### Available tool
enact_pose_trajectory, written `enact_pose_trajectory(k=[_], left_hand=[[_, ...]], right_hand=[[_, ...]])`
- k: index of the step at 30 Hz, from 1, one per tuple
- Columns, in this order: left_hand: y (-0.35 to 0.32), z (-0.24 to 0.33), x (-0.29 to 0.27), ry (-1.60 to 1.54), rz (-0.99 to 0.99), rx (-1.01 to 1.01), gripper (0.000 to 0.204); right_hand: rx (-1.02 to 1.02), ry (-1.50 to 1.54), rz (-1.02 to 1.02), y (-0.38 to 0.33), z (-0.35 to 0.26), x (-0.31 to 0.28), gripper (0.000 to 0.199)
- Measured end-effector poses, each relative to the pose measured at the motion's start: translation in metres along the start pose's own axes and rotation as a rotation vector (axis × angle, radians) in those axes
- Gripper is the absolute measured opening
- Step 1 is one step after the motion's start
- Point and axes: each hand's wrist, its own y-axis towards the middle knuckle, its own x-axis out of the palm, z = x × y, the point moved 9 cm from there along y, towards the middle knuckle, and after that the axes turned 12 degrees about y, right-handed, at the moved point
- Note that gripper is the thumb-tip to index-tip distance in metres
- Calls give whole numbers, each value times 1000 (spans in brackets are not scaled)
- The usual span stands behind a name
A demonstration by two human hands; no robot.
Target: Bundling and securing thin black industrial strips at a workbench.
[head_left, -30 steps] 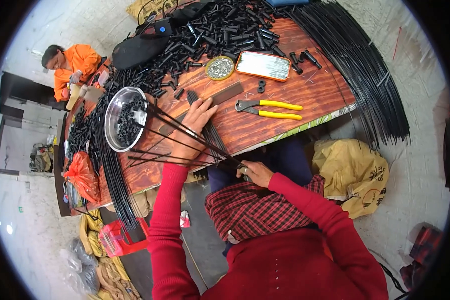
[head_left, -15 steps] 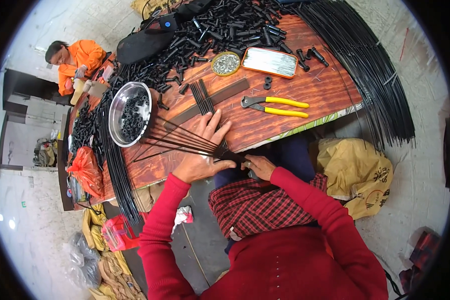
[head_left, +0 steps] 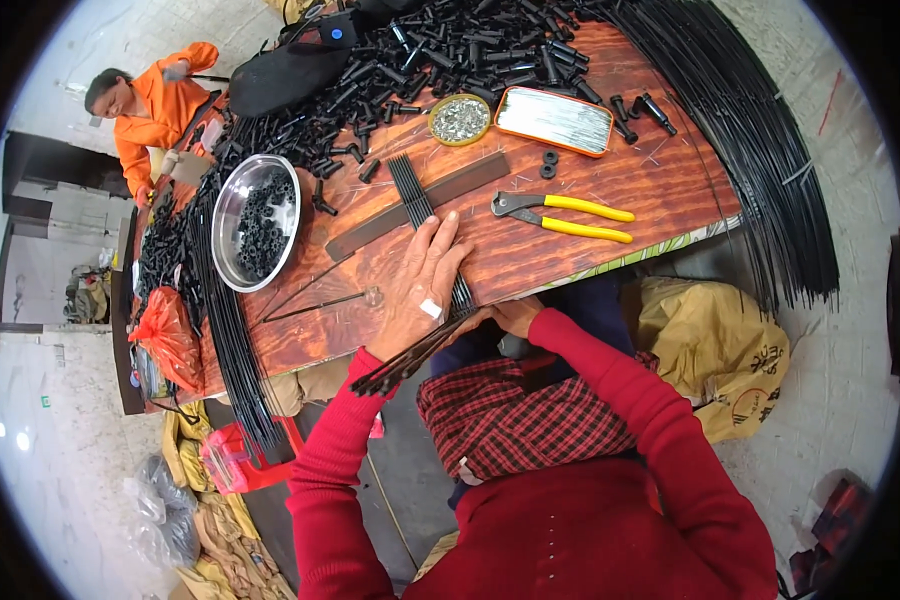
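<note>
My left hand (head_left: 425,275) lies flat with its fingers stretched over a row of thin black rods (head_left: 405,185) at the table's front edge. A white patch shows on its back. The rods' far ends rest across a dark flat bar (head_left: 370,228). Close beside it, my right hand (head_left: 510,315) is closed on a bunch of thin black rods (head_left: 410,355), which slants down-left across my left wrist. The right fingertips are partly hidden. To the right lie yellow-handled pliers (head_left: 560,213).
A metal bowl (head_left: 222,215) of small black rings stands left. Beyond are a round tin (head_left: 460,120) of small metal bits, an orange-rimmed tray (head_left: 555,120) of pins and heaped black parts (head_left: 460,50). Long rods (head_left: 740,110) overhang the right edge. A co-worker (head_left: 160,110) sits far left.
The bunch in my right hand swung from over the table, near the bowl, down across my left wrist. My left hand now lies flat on the row of rods. The co-worker raised an arm.
</note>
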Motion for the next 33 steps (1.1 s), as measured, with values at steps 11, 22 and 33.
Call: enact_pose_trajectory(k=[11,22,33], left_hand=[[4,6,-5,1,-59,-15,106],[3,10,-13,35,-44,2,96],[-13,-3,-17,-92,90,44,69]], right_hand=[[137,308,-69,-50,-43,-52,49],[-240,375,105,-31,-185,-211,45],[-367,41,39,12,-236,-164,33]])
